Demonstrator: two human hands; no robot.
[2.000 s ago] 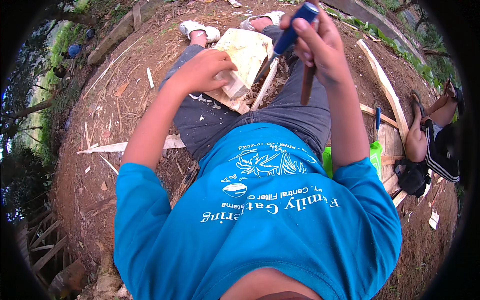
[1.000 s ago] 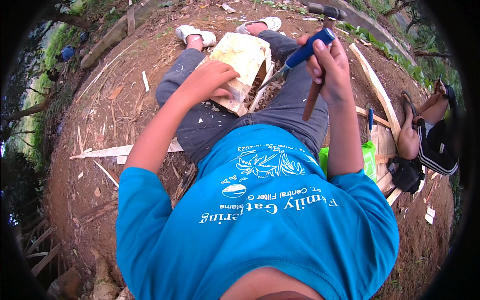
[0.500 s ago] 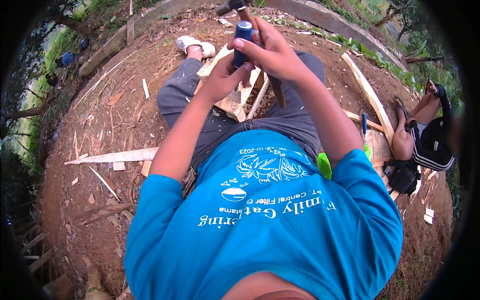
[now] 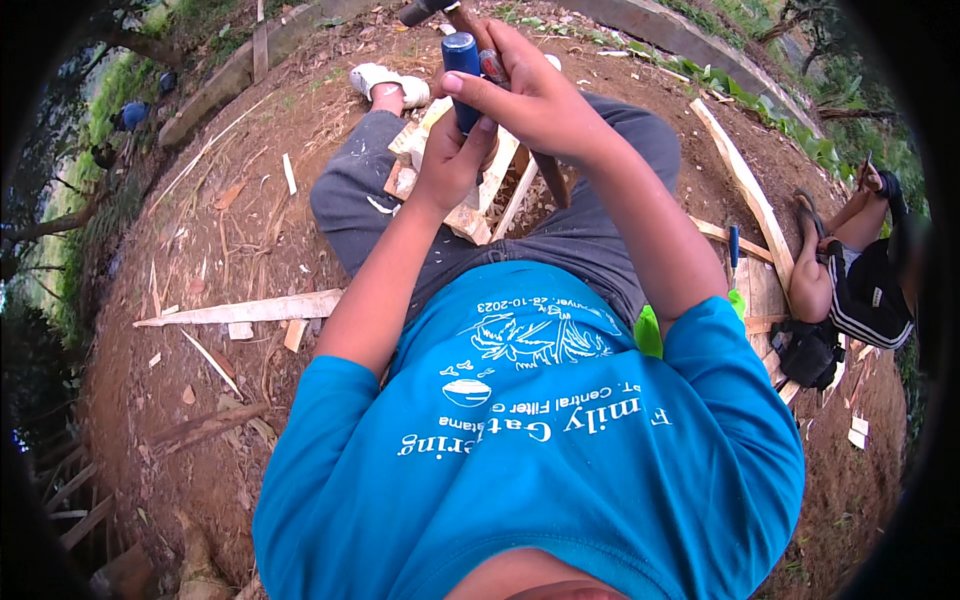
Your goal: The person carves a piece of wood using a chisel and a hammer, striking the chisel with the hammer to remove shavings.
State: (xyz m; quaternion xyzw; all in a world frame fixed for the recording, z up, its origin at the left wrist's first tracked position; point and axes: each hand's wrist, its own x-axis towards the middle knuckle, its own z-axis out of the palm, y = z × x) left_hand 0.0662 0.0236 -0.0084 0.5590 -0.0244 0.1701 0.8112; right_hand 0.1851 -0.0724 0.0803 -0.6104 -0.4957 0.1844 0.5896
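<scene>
My left hand (image 4: pixel 448 168) is closed round the lower part of a blue-handled chisel (image 4: pixel 461 62), whose handle stands upright with its metal-capped end up. Below the fist the blade is mostly hidden. My right hand (image 4: pixel 530 95) grips a hammer (image 4: pixel 552 180) by its wooden handle, with the dark head up at the top edge of the view. Its thumb rests against the chisel's handle. Beneath both hands, between my legs, lies a pale block of wood (image 4: pixel 468 222) with chips on it, partly covered by my hands.
Long split wood pieces lie at left (image 4: pixel 240 310) and right (image 4: pixel 740 180). Another blue-handled tool (image 4: pixel 735 245) stands by a bright green item (image 4: pixel 650 330). At far right a person sits near a black bag (image 4: pixel 806 353). A low concrete edge (image 4: pixel 690 35) runs behind.
Both hands have shifted slightly left with the chisel and hammer. My left hand sits lower on the chisel, so more of the blue handle shows.
</scene>
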